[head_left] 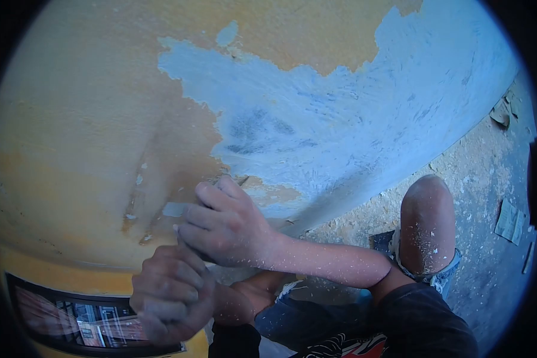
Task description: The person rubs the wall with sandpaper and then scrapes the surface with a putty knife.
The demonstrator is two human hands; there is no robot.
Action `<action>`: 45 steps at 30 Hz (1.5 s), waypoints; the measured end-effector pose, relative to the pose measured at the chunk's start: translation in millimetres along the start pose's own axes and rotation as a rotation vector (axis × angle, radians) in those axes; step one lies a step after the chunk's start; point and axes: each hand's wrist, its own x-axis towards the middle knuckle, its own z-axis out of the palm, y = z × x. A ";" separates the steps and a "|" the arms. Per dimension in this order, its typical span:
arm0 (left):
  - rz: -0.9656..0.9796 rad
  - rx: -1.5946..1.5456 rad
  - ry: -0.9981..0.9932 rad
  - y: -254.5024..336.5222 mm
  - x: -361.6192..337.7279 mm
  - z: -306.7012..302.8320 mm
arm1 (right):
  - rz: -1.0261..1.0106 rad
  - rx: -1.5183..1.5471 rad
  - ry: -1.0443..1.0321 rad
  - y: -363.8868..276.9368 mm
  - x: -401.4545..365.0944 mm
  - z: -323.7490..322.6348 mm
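Observation:
My right hand [230, 224] is closed in a fist close to the wall, at the lower end of a scraped area. Just below and to its left, my left hand [170, 292] is curled too, its fingers bent inward and slightly blurred. The two hands overlap in this view, and I cannot tell what they grip. A pale, flat patch [174, 209] shows beside the right knuckles. Yellowish paint [83, 119] covers the left and top of the wall. Bare whitish surface [340, 119] with a ragged edge and dark smudges spreads to the right. Pale flakes dot my right forearm [334, 262].
The floor [370, 221] along the wall's foot is strewn with paint flakes. My bent knee [426, 227] rises at the right, dusted with chips. Flat scraps [510, 221] lie farther right. A dark-framed opening or glass panel [95, 319] sits at the lower left.

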 end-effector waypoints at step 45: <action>0.003 0.008 0.036 -26.3 -31.1 -14.6 | -0.037 -0.052 -0.028 12.6 -30.0 4.8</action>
